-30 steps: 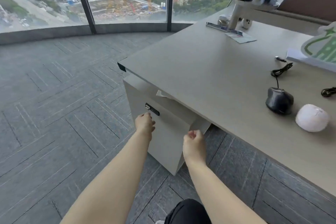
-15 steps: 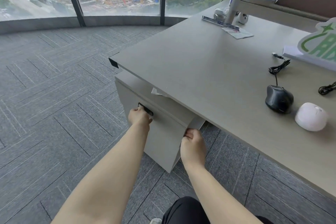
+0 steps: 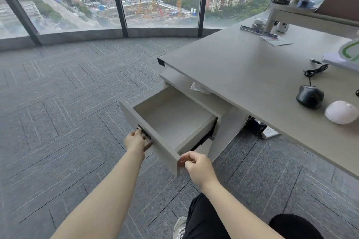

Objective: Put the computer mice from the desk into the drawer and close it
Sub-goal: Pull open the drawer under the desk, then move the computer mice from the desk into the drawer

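The grey drawer [image 3: 147,132] stands pulled out from under the desk [image 3: 242,75], and its inside is bare. My left hand [image 3: 137,141] grips the dark handle on the drawer front. My right hand [image 3: 196,165] pinches the front panel's right corner. A black wired mouse [image 3: 309,96] lies on the desk at the right, its cable coiled behind it. A white mouse [image 3: 341,111] sits just right of it, near the desk's front edge.
A white tissue [image 3: 200,87] pokes out on the cabinet top under the desk. A power strip [image 3: 269,133] and dark cables lie on the carpet beneath. At the desk's far end are a shelf [image 3: 310,15] with a mesh cup, papers and a green-and-white sign [image 3: 349,52].
The drawer was shut and has slid out toward me. Both hands moved back with its front panel. The view has shifted right and up.
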Tool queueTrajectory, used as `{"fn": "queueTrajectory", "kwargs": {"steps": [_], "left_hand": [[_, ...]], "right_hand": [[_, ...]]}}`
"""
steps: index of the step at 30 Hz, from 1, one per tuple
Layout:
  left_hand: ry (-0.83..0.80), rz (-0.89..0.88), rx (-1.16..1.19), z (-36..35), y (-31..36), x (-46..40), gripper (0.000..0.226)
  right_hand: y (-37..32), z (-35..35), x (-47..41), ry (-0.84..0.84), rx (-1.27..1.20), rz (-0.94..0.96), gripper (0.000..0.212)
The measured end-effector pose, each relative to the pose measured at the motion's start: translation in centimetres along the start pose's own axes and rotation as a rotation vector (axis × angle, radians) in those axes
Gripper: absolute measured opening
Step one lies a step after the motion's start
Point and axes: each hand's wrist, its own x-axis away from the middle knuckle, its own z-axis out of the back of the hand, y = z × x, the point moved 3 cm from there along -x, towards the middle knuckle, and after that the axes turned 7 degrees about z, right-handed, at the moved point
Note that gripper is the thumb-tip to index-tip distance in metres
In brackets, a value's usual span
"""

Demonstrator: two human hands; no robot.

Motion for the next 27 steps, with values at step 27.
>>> {"fn": "queueTrajectory", "kwargs": {"steps": [27], "left_hand": [[-0.116, -0.835, -0.509, -2.2, 6.3, 17.3, 0.023]], "right_hand": [[-7.7, 13.4, 5.5, 0.395, 0.016, 0.385, 0.019]]}}
